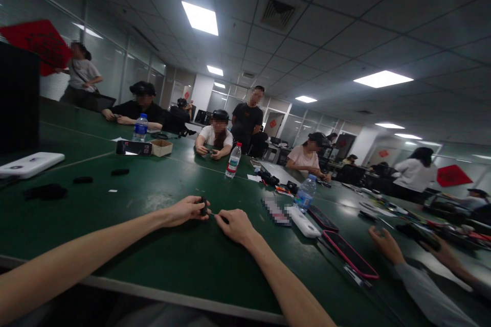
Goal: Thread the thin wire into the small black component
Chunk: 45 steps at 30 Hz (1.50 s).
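Observation:
Over the green table point(153, 260), my left hand point(187, 209) grips a small black object point(203, 206) between thumb and fingers. Its exact kind is too small to tell. My right hand point(236, 225) is just to the right, fingers curled and pinched towards the black object. Something thin and light seems to run between the two hands, but what the right fingers hold is hidden. On the table left of my hands lie two small black pieces point(120, 171) and a small white scrap point(112, 191).
A red-capped water bottle point(233, 161) stands beyond my hands. To the right are a blue-labelled bottle point(305, 194), a white device point(303, 222) and a pink-edged phone point(351, 254). A co-worker's hands point(387, 245) reach in at far right. A small box point(161, 148) stands back left.

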### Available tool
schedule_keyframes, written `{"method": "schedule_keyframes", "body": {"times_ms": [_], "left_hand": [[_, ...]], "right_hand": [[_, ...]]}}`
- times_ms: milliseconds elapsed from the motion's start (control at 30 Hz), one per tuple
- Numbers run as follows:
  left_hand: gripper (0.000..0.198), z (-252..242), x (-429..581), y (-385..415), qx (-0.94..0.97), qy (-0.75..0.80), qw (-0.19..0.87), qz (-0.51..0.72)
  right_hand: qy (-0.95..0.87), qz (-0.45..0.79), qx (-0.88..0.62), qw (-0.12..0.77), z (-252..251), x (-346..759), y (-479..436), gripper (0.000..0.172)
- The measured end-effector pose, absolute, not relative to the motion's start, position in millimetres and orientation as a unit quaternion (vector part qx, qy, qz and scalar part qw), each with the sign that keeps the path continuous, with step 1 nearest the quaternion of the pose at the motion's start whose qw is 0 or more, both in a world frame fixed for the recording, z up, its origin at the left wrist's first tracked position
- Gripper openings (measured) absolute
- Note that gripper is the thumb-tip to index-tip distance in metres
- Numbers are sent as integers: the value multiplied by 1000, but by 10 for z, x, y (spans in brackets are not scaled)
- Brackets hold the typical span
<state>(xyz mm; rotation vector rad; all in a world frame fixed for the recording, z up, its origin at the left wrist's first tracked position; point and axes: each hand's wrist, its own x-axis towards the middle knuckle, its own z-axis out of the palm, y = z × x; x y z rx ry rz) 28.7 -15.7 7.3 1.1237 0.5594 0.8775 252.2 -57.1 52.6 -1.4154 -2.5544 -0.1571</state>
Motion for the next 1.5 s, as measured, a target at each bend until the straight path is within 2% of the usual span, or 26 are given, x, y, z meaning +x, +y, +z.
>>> {"method": "schedule_keyframes", "body": {"times_ms": [233, 500, 633, 800, 1100, 1500], "left_hand": [[28, 82, 333, -194, 533, 262, 693, 409], [34, 86, 429, -198, 541, 252, 696, 398], [29, 6, 490, -113, 516, 269, 702, 410], [23, -84, 511, -33, 519, 271, 694, 419], [46, -53, 375, -122, 492, 277, 655, 501], [55, -54, 309, -237, 430, 323, 630, 561]], "right_hand": [[-868, -87, -479, 101, 493, 2517, -584, 37], [-788, -112, -576, 187, 346, 2720, -294, 35], [-805, -119, -564, 140, 258, 2887, -198, 21], [-811, -129, -560, 112, 184, 2903, -193, 17], [-807, -145, -559, 121, 156, 2886, -256, 14], [-785, -123, -594, 127, 342, 2774, -760, 16]]}}
